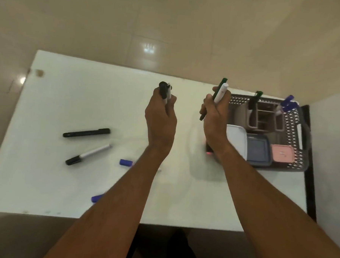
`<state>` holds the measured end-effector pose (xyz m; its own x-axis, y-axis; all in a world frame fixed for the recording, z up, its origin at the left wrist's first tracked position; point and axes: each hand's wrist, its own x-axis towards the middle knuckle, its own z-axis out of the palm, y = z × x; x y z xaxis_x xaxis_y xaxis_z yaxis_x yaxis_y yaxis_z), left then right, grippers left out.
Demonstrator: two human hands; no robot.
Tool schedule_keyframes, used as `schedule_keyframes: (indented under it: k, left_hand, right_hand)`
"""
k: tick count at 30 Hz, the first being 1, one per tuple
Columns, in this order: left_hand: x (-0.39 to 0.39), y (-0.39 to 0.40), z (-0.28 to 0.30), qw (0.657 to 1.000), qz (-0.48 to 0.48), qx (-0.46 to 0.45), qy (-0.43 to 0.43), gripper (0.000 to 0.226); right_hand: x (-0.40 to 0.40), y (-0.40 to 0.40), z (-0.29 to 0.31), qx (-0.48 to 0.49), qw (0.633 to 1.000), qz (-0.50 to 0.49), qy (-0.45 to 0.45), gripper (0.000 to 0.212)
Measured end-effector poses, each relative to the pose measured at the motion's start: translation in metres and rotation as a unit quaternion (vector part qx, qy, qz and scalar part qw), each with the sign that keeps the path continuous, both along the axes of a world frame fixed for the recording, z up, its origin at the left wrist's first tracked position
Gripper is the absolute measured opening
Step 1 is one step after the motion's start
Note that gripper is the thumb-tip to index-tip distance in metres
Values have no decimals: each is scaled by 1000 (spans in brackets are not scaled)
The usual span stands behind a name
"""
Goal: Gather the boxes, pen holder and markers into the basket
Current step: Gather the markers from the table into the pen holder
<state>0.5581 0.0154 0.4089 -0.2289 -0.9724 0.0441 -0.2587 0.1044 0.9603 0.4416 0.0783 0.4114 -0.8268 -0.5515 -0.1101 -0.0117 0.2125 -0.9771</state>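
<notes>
My left hand (162, 116) is raised over the table's middle, shut on two markers (165, 92), one black and one white. My right hand (215, 115) is shut on a green and a white marker (220, 92), just left of the dark mesh basket (295, 135). Inside the basket stand the beige pen holder (266, 118) with a green marker (254, 99) and blue markers (287, 104), plus a white box (237, 140), a blue-grey box (257, 149) and a pink box (282, 153). On the table's left lie a black marker (86, 132) and a black-capped white marker (88, 154).
Two blue-capped markers (126, 162) (97, 198) lie near my left forearm, partly hidden by it. The white table (68, 103) has a black frame edge (310, 175) at the right, beside the basket. Shiny beige floor tiles lie beyond the far edge.
</notes>
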Motion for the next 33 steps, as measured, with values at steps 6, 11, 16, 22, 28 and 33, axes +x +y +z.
schedule_keyframes:
  k: [6, 11, 16, 22, 28, 33]
  left_hand:
    - [-93, 59, 33, 999, -24, -16, 31, 23]
    - [-156, 105, 39, 997, -60, -44, 35, 31]
    - [-198, 133, 27, 996, -51, -58, 35, 30]
    - [-229, 144, -2, 998, -32, -25, 38, 30]
    - [-235, 154, -35, 1000, -27, -5, 5, 26]
    - [-237, 161, -47, 999, -37, -23, -6, 34]
  right_hand:
    - [-80, 69, 29, -44, 996, -70, 25, 5]
    - [-145, 121, 36, -37, 982, -178, 51, 17]
    - [-186, 154, 28, -40, 970, -235, 41, 14]
    - [-205, 160, 7, -17, 979, -203, 27, 21]
    - [-210, 162, -18, 9, 986, -165, 23, 15]
    - [-208, 162, -28, 38, 986, -152, 53, 28]
